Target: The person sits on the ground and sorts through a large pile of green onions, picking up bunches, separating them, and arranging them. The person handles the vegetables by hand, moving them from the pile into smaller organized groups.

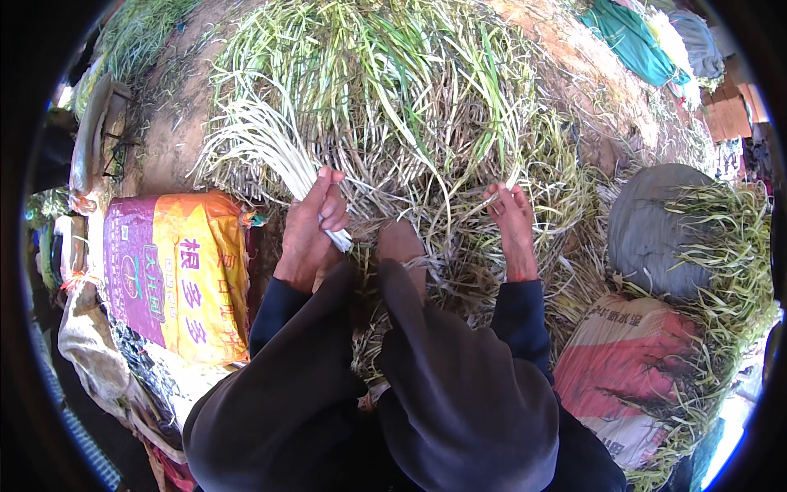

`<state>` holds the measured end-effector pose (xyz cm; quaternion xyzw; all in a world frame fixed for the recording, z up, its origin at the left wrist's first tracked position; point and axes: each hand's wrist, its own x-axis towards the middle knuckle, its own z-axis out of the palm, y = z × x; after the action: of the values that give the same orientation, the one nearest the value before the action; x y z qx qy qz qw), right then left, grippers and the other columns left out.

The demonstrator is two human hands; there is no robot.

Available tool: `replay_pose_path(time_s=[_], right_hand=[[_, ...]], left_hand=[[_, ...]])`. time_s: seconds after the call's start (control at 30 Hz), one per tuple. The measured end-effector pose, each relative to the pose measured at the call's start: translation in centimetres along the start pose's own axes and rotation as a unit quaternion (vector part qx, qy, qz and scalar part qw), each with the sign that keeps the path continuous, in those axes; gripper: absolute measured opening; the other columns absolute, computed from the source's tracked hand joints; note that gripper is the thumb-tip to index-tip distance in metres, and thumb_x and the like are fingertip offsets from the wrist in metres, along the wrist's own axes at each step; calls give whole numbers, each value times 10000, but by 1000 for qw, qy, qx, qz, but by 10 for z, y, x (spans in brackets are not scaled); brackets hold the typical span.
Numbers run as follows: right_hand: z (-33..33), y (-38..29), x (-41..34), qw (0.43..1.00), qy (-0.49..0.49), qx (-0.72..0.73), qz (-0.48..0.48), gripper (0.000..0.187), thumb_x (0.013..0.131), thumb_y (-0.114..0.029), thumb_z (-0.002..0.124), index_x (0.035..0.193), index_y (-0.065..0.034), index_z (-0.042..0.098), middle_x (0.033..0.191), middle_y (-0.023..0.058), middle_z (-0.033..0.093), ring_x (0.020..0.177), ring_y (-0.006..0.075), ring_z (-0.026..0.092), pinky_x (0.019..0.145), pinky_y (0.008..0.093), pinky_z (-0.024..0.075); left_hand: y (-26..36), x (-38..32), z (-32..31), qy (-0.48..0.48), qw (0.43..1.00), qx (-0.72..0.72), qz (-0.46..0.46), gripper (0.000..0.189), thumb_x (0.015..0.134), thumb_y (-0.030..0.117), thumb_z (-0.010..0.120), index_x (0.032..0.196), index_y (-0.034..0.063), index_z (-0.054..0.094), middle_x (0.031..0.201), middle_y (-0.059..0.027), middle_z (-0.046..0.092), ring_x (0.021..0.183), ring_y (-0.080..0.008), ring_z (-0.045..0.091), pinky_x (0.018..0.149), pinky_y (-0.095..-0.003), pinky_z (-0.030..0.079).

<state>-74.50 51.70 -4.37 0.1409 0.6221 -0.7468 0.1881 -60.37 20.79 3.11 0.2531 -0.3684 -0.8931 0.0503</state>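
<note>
My left hand (313, 227) is closed around a bundle of pale, thin stalks (280, 147), which fan out towards the upper left; their even ends stick out below my fist. To the right, above the loose leaves, my right hand (510, 206) pinches a pale stalk or leaf between thumb and fingertips; exactly how many pieces it holds I cannot tell. Beyond both hands spreads a large heap of long green and yellowish leafy stalks (369, 92), their pale lower ends pointing towards me. My dark-clothed knees are below my hands.
A purple and orange printed sack (197, 277) lies at left. At right stand a round grey cloth-covered thing (658, 227) and a red and white sack (633, 369), with withered leaves around them. Teal cloth (636, 43) lies at the upper right. More greens (138, 43) lie at the upper left.
</note>
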Motion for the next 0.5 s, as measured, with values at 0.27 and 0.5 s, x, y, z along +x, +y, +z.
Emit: replay_pose_path(time_s=[0.27,0.5], right_hand=[[52,36,-14,979,-4,-198,-52,463,783,-308,815,1084,-35,593,911,68,646,852,164,611,831,339,488],[85,59,9,933,54,-240,-264,375,741,-229,826,950,26,647,856,142,667,740,249,623,695,374,485]], left_hand=[[1,-1,0,-5,1000,-9,-14,274,1019,303,515,988,46,606,574,57,341,464,-55,282,465,-234,275],[3,-4,2,2,1000,8,-19,274,1033,324,474,1009,69,571,565,61,309,461,-51,261,466,-223,258]])
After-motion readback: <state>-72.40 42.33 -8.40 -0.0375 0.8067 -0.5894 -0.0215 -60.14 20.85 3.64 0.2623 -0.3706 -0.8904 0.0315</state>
